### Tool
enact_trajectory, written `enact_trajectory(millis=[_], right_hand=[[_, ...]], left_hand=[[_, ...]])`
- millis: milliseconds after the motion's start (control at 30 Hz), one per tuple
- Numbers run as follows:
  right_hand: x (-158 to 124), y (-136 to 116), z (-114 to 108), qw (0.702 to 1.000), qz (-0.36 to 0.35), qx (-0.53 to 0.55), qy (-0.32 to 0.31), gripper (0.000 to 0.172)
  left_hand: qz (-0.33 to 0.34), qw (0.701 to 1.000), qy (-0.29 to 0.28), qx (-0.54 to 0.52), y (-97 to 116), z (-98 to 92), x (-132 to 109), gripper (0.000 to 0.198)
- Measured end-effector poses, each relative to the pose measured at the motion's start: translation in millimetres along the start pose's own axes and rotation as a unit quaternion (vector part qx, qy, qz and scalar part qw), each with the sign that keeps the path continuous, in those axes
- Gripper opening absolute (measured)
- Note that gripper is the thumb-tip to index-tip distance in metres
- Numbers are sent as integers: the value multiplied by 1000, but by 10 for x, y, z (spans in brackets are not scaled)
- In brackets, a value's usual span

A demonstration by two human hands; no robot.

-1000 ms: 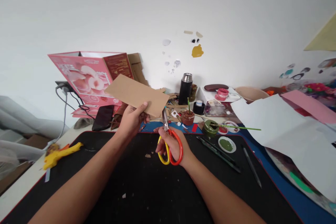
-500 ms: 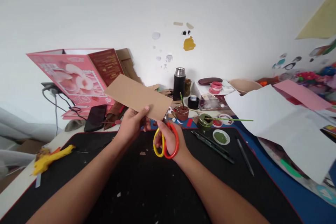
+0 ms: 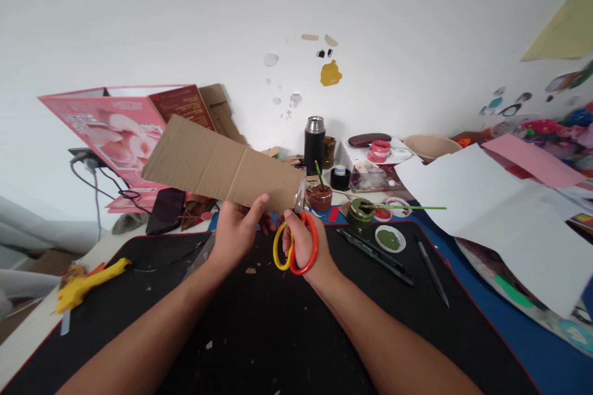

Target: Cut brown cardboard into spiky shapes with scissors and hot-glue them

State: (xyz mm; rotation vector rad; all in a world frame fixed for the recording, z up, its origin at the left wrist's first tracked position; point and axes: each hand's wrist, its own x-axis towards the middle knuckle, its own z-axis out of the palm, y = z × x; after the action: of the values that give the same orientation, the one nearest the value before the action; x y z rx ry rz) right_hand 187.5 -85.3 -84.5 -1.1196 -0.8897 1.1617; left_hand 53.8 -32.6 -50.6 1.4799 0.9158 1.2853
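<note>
Holding the cardboard [image 3: 227, 163] up above the mat [image 3: 259, 333], in the head view, the left hand [image 3: 234, 231] pinches its lower edge, thumb on the near face and fingers curled behind, partly hidden. The right hand [image 3: 308, 244] is wrapped around the scissors [image 3: 301, 200], its grip closed through the red and yellow loops, blades pointing up at the cardboard's right end. Whether the edge lies between the blades is too small to tell.

The cardboard tilts, its left end higher and reaching far past the left hand in front of the pink box [image 3: 111, 136]. With just that one pinch for support, it could pivot or sag as the blades press, skewing a cut. The crease across it might also fold under a firm squeeze. The left fingers behind could stray near the blades, since the board hides them. Beyond the scissors stand the brown jar [image 3: 320, 199] and the green jar [image 3: 360, 215]; a swing that way could tip the brush [image 3: 407, 207] lying across the latter and smear paint.
</note>
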Motion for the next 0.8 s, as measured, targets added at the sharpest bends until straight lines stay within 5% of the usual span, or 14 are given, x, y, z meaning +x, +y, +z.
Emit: enact_trajectory(millis=[233, 467, 800], right_hand=[[18, 32, 7, 1000, 6, -11, -8, 45], [13, 34, 0, 1000, -8, -15, -20, 49], [-30, 90, 30, 988, 58, -10, -144, 75]], left_hand=[[-41, 999, -14, -25, -14, -44, 82, 39], [-7, 1000, 6, -1, 42, -164, 157, 49], [-9, 990, 117, -81, -15, -475, 450, 49]])
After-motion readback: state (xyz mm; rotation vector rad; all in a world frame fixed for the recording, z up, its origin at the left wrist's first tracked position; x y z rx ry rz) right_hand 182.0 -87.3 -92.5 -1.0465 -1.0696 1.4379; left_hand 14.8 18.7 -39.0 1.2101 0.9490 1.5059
